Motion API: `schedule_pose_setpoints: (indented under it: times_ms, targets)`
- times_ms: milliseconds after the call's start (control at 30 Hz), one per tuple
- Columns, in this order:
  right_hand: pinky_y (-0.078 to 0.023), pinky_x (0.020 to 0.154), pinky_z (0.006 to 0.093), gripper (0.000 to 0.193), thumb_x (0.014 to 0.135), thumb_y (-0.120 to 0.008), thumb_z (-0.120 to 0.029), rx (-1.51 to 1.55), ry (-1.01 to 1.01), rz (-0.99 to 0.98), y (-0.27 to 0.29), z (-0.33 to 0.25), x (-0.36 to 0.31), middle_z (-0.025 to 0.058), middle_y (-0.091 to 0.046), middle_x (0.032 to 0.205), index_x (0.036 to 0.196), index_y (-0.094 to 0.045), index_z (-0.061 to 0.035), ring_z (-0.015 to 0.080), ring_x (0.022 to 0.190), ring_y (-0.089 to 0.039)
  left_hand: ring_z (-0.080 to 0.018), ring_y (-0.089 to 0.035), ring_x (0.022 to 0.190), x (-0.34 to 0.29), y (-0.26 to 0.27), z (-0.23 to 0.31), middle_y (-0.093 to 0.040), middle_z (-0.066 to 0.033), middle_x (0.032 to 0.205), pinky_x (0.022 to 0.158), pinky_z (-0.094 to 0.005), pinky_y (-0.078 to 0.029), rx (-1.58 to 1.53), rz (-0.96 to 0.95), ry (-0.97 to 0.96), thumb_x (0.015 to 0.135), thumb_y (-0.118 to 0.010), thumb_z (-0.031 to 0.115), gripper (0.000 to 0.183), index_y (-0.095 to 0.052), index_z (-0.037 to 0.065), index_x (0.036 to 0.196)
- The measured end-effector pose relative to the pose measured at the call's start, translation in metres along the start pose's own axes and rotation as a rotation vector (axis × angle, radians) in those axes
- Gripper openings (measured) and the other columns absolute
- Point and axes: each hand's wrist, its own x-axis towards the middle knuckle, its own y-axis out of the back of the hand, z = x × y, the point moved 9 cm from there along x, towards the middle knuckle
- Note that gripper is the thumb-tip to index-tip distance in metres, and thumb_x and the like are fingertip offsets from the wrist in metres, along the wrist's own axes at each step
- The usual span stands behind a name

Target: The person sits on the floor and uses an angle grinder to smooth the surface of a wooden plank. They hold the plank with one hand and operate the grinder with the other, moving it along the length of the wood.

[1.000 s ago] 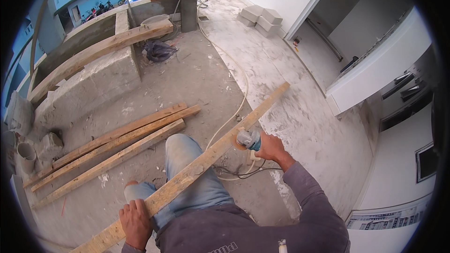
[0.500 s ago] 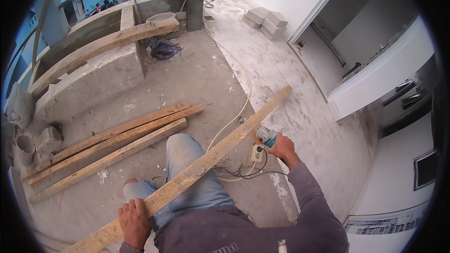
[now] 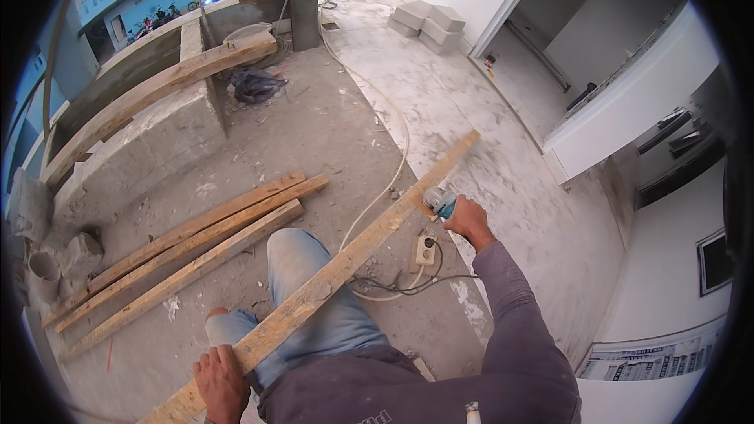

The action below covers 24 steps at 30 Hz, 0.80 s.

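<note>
A long wooden plank slants across my thigh, from the lower left up to the middle right. My left hand grips it near its lower end, fingers curled over the edge. In my right hand is an angle grinder with a silver head and teal body. Its head is right at the plank's right edge, toward the far end; whether the disc touches the wood I cannot tell. My right fingers wrap round the grinder's body and partly hide it.
Three wooden beams lie on the concrete at left. A socket box with a dark cord and pale cable sits below the grinder. Pale blocks are stacked by the wall. A low concrete wall carries another beam.
My right hand has raised the grinder farther up along the plank, away from the socket box, and its head is now against the plank's edge. The whole view has shifted slightly.
</note>
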Motion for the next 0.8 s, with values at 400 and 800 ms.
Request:
schedule_pose_setpoints:
  times_ms: [400,800]
  targets:
    - [-0.061,0.104,0.0468,0.078,0.070,-0.097,-0.041,-0.046,-0.027,-0.069,0.004,-0.001,0.027,0.0214,-0.077,0.129,0.132,-0.069,-0.0026,0.0367,0.123,-0.074,-0.0356,-0.058,0.093,0.000,0.009,0.006,-0.058,-0.0144,0.097,0.084,-0.0465,-0.039,-0.032,0.065,0.004,0.079,-0.066,0.003,0.025,-0.058,0.006,0.103]
    - [-0.060,0.099,0.0470,0.073,0.066,-0.094,-0.034,0.390,-0.212,0.003,-0.028,0.049,-0.001,0.0237,-0.078,0.122,0.126,-0.071,0.0008,0.0402,0.114,-0.077,-0.0359,-0.066,0.095,0.014,0.009,0.003,-0.066,-0.0126,0.100,0.083,-0.0481,-0.047,-0.073,-0.055,0.013,0.070,-0.082,0.011,0.048,-0.062,0.008,0.114]
